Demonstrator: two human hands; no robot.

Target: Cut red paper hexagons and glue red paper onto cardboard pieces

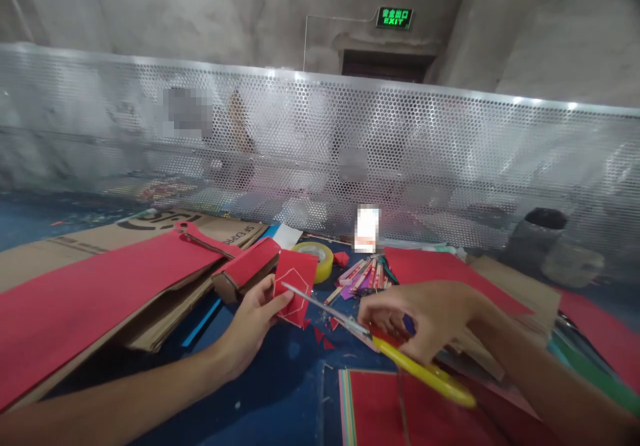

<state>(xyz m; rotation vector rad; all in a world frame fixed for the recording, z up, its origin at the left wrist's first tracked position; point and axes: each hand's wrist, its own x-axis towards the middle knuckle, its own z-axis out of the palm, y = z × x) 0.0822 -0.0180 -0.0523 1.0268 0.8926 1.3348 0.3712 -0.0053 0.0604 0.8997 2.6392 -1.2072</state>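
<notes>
My left hand [260,309] pinches a small piece of red paper [296,279] between thumb and fingers. A pale many-sided outline is drawn on its face. My right hand [417,316] grips a pair of scissors [420,371] with yellow handles. One long metal blade reaches left, its tip in front of the red paper near my left thumb; I cannot tell whether it touches. The other blade is hard to make out, and the fingers in the handles are partly hidden. Small red paper scraps [320,335] lie on the blue table [260,393] below.
A clear yellow tape roll [326,263] stands behind the paper. Beside it lies a bundle of printed strips [363,276]. Red sheets on cardboard [110,273] fill the left, more red sheets [450,276] the right. A coloured paper stack [375,406] is in front; a perforated metal screen [300,119] stands behind.
</notes>
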